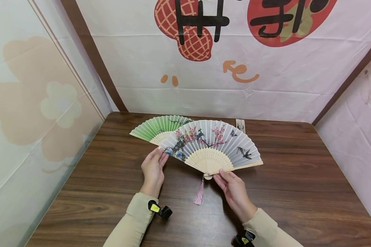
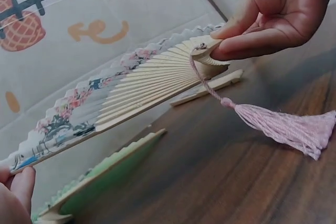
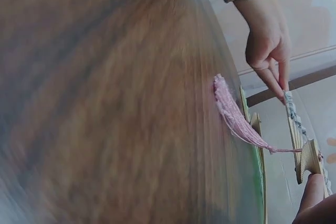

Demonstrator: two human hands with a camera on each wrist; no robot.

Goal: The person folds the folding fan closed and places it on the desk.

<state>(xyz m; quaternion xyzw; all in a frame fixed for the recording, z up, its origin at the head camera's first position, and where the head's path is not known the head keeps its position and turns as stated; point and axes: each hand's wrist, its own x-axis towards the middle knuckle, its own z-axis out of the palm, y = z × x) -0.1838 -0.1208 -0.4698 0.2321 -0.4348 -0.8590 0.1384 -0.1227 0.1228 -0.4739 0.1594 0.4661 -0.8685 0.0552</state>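
Note:
A white folding fan (image 1: pixel 213 137) with pink blossoms, birds and pale bamboo ribs is spread wide above the table. My left hand (image 1: pixel 153 168) pinches its left outer edge. Near the pivot, my right hand (image 1: pixel 234 192) pinches the right guard rib between thumb and fingers. From the pivot hangs a pink tassel (image 2: pixel 286 124), also in the head view below the ribs. Behind the white fan, a green folding fan (image 1: pixel 159 127) lies spread on the table, its right part hidden. In the right wrist view both hands hold the white fan, seen nearly edge-on.
A closed folding fan (image 1: pixel 240 125) lies at the back of the wooden table (image 1: pixel 111 178), partly covered by the white one. Printed cloth walls (image 1: pixel 222 99) enclose the table's back and sides. Each wrist wears a black strap with a small camera.

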